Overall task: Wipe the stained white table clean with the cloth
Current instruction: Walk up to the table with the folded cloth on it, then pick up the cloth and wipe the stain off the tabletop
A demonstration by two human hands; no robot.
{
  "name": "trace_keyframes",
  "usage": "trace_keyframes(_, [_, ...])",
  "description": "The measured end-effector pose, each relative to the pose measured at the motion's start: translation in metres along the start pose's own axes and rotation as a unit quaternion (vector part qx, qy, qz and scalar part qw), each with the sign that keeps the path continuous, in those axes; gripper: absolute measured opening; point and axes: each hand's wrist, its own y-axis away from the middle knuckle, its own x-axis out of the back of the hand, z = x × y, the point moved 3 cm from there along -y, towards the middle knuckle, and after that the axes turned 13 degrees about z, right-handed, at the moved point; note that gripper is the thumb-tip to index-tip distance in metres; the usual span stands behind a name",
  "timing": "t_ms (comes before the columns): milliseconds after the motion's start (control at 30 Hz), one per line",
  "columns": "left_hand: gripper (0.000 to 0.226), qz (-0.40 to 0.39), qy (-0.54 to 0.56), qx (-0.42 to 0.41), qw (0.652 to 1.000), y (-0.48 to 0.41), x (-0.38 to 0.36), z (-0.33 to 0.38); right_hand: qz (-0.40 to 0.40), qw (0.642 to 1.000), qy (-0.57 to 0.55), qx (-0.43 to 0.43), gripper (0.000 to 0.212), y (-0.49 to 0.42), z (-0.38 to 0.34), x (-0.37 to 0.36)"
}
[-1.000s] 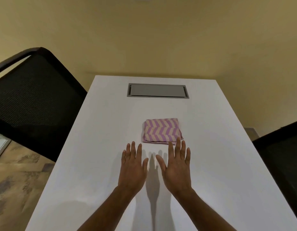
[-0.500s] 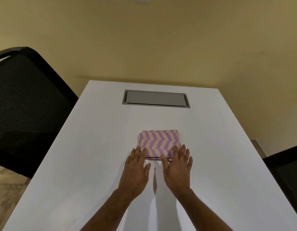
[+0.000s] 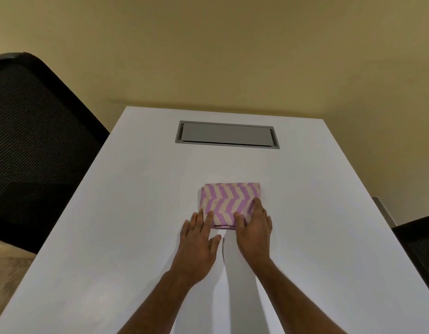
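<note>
Pressing my right hand [image 3: 254, 229], fingers nearly flat, on the folded cloth [image 3: 229, 198], open left hand [image 3: 199, 239] touching its near edge, I'm probably steadying it on the bench [image 3: 136, 189] before wiping.

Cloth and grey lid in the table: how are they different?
The cloth has purple zigzag stripes; the grey lid is plain. The cloth lies folded on the table; the grey lid sits sunk into it. The cloth is squarish, the grey lid long. Both lie flat.

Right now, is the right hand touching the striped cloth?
Touching. The head view shows the right hand lying on the cloth, its fingers covering the near right corner with no gap.
</note>
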Motion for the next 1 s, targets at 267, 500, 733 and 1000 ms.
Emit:
trace_keyframes(267, [0.056,-0.012,0.149,0.045,0.988,0.001,0.031,0.001,0.064,0.975,-0.164,-0.137,0.049,0.001,-0.021,0.018])
trace_keyframes(500, [0.052,0.192,0.301,0.286,0.889,0.084,0.055,0.019,0.055,0.937,-0.258,-0.230,0.049,0.046,-0.022,0.038])
trace_keyframes(733, [0.061,-0.055,0.620,0.533,0.573,0.116,0.051,0.038,0.014,0.885,-0.308,-0.348,0.049,0.127,-0.012,0.061])
trace_keyframes(1000, [0.044,0.034,0.641,0.556,0.528,0.166,0.061,0.019,-0.029,0.907,-0.263,-0.326,0.050,0.190,-0.013,0.088])
